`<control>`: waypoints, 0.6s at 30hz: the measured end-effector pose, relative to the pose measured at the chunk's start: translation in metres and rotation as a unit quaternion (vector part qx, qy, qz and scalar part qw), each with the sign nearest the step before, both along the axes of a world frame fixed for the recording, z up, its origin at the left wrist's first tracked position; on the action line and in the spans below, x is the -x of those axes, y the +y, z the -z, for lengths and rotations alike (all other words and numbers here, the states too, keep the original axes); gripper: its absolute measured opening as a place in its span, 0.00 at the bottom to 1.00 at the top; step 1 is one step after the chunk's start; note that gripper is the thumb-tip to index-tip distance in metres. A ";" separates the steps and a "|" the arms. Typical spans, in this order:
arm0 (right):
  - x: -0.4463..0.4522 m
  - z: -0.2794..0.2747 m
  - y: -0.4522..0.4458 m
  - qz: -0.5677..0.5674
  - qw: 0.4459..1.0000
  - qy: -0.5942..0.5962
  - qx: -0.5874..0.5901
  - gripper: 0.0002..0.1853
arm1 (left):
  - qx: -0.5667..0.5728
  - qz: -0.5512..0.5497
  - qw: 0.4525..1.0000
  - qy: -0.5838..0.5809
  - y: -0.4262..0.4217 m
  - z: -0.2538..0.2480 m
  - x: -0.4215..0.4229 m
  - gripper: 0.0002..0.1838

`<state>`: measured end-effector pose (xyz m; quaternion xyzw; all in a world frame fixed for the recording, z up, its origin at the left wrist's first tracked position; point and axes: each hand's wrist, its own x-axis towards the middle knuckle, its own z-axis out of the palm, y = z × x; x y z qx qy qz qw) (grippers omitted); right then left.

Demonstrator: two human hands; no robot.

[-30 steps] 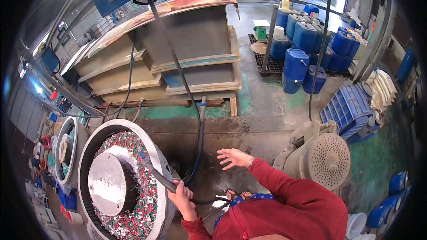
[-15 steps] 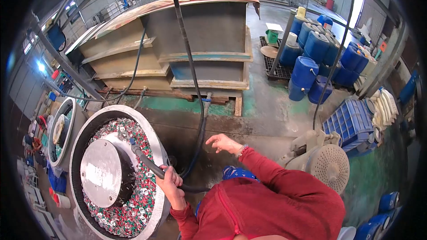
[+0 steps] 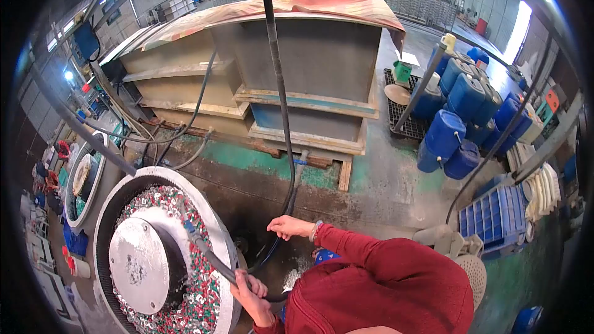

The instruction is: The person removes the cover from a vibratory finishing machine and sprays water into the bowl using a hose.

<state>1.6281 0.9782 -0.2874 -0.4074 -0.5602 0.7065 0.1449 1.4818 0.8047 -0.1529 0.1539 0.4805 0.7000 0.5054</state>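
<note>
My left hand point(image 3: 250, 295) is wrapped round a dark hose point(image 3: 218, 265) near its end. The hose's blue fitting point(image 3: 190, 227) points over a round ribbed tub point(image 3: 218, 227). Inside lie many small red, green, white and silvery pieces point(image 3: 207, 294), too small to name surely. A flat metal disc point(image 3: 137, 266) tops the central hub, and the hub's side beneath the hose end looks white and wet. My right hand point(image 3: 291, 227) hangs in the air right of the tub, fingers loosely bent and partly apart, holding nothing.
A large tank point(image 3: 309, 59) under a reddish cover stands ahead. Blue jerrycans point(image 3: 442, 139) and a blue crate point(image 3: 490, 219) are on the right. A second tub point(image 3: 77, 207) sits at left. A black hose point(image 3: 276, 55) hangs from above, and the floor is wet.
My view has turned a little, shifting the surroundings. My right hand has come left toward the tub, its fingers more bent. My left hand still grips the hose, whose end has tilted.
</note>
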 end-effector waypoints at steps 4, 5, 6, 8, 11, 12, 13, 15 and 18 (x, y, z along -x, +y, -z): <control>-0.012 0.014 0.036 -0.005 1.000 -0.005 0.014 0.15 | 0.068 -0.053 0.994 0.071 0.024 0.007 -0.014 0.08; -0.016 0.020 0.043 -0.012 1.000 -0.005 0.019 0.15 | 0.078 -0.055 0.993 0.075 0.029 0.010 -0.016 0.08; -0.021 0.022 0.050 -0.020 1.000 -0.005 0.023 0.15 | 0.088 -0.058 0.991 0.078 0.034 0.007 -0.019 0.08; -0.032 0.025 0.064 -0.038 0.999 -0.017 0.017 0.14 | 0.105 -0.078 0.986 0.105 0.043 0.002 -0.033 0.09; -0.043 0.034 0.079 -0.056 0.998 -0.021 0.024 0.15 | 0.113 -0.063 0.984 0.123 0.049 0.004 -0.041 0.15; -0.046 0.034 0.084 -0.061 0.997 -0.028 0.029 0.15 | 0.109 -0.076 0.985 0.109 0.053 0.002 -0.046 0.17; -0.049 0.034 0.089 -0.064 0.997 -0.035 0.036 0.15 | 0.106 -0.089 0.986 0.096 0.055 -0.003 -0.051 0.19; -0.054 0.032 0.097 -0.077 0.996 -0.040 0.033 0.15 | 0.111 -0.102 0.985 0.090 0.061 -0.009 -0.060 0.23; -0.054 0.031 0.109 -0.092 0.995 -0.042 0.022 0.15 | 0.132 -0.103 0.980 0.110 0.068 -0.010 -0.069 0.24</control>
